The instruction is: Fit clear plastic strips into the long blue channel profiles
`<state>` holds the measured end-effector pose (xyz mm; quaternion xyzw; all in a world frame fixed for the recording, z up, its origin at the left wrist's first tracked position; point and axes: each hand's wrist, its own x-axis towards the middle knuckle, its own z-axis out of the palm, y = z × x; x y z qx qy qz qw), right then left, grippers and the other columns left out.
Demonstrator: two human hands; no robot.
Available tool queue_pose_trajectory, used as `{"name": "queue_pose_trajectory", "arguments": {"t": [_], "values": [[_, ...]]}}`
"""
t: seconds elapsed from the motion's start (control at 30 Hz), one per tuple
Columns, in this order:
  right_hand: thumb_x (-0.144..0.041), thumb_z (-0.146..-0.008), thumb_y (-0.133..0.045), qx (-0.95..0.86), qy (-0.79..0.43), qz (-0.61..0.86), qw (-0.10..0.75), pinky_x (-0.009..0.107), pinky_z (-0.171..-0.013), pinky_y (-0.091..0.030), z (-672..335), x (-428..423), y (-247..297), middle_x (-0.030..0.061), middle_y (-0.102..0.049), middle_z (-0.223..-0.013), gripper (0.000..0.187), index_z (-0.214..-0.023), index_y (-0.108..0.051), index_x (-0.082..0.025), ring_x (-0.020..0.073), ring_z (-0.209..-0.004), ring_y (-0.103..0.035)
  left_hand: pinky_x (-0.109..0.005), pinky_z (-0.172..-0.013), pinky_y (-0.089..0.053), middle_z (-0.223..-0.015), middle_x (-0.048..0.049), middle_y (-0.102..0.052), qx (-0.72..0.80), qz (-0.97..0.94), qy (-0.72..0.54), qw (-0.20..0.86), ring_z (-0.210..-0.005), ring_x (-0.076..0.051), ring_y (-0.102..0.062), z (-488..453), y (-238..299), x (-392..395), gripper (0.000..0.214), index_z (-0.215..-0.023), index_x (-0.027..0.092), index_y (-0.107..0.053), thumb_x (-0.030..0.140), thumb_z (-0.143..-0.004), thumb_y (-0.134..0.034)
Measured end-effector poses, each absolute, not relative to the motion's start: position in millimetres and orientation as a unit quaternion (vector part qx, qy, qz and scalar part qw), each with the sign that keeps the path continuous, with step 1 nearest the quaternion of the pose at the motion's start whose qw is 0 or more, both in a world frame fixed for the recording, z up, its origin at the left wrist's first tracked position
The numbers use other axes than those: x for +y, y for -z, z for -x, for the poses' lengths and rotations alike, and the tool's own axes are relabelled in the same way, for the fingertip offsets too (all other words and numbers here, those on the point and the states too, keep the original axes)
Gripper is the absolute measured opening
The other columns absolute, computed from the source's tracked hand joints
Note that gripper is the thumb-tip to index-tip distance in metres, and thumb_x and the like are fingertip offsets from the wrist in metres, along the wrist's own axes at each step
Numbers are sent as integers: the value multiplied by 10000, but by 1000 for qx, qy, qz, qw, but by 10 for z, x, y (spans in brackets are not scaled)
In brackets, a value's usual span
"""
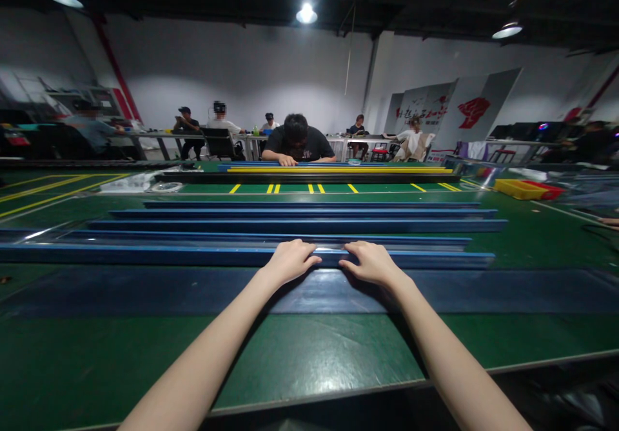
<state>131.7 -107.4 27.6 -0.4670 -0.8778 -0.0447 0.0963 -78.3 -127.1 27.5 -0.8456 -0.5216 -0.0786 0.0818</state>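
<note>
Both my arms reach forward over a green table (300, 360). My left hand (290, 260) and my right hand (370, 262) rest side by side, fingers curled over the near edge of a long blue rail (145, 254) that runs across the table. A silvery strip (329, 248) shows between the two hands along the rail's top. A dark blue flat sheet (483, 289) lies under my wrists, nearer to me than the rail.
Several more long blue rails (300, 224) lie parallel farther out. Across the table a person in black (297, 144) bends over yellow and blue rails (338, 169). Yellow and red trays (525, 189) sit at the far right. Other people sit at tables behind.
</note>
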Motion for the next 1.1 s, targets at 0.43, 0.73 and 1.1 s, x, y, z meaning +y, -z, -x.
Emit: {"name": "queue_pose_trajectory", "arguments": {"t": [0.43,0.73,1.1], "values": [[-419,-821,-432,-877,44,471,79,296,-787,-419,-1312,-1082,-295,89,-615,-1124,354,-1041,-599,-198,232,-1018,-563,-294,-722,-456,-973,-57,-644,-520,847,71,77,-921,-214,-593,783,-263,-1268,283,-934,201,-569,404,-881,-380],[-402,-823,-440,-881,53,463,89,294,-765,-411,-1322,-1078,-268,106,-618,-1091,345,-1043,-588,-180,231,-978,-567,-277,-680,-444,-937,-46,-648,-519,847,74,84,-889,-208,-599,778,-259,-1272,268,-902,203,-562,406,-879,-389],[-323,-877,-410,-908,52,388,152,258,-739,-374,-1181,-1080,-217,79,-617,-956,236,-976,-562,-173,171,-877,-545,-276,-701,-434,-905,-46,-639,-500,852,96,125,-872,-193,-586,786,-175,-1245,274,-871,182,-555,405,-880,-397]]}}
